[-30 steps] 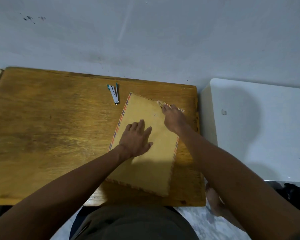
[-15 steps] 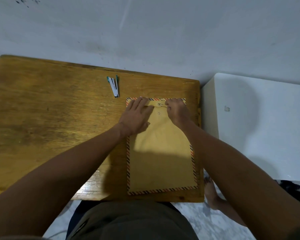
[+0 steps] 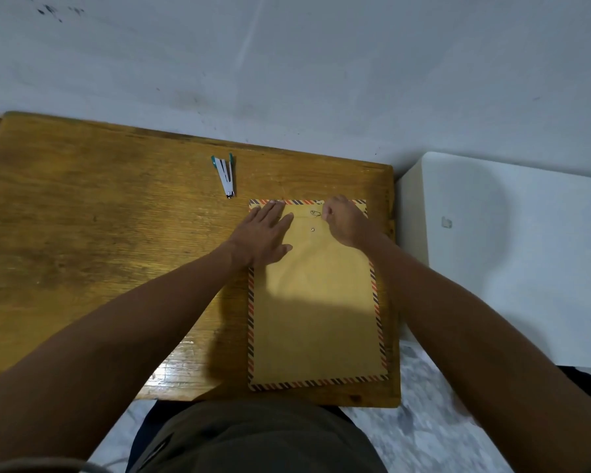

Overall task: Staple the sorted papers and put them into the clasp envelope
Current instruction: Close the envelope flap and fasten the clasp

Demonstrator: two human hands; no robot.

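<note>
A brown clasp envelope (image 3: 316, 308) with a striped red-and-blue border lies flat and square on the right part of the wooden table (image 3: 99, 250), flap end away from me. My left hand (image 3: 265, 235) presses flat, fingers spread, on the envelope's upper left corner. My right hand (image 3: 343, 221) rests at the flap's top, fingertips pinched at the thin string of the clasp (image 3: 314, 213). A second round button (image 3: 313, 229) sits just below. The papers are not visible. A small white-and-teal stapler (image 3: 226, 175) lies on the table beyond the envelope, to the left.
A white cabinet or appliance top (image 3: 509, 250) stands right of the table, close to its edge. A pale wall (image 3: 287, 63) rises behind the table. The table's left half is bare wood. My lap and a marbled floor show below the front edge.
The envelope was turned from slanted to square with the table edge. My left hand slid from its middle up to the top left corner. My right hand stayed at the clasp.
</note>
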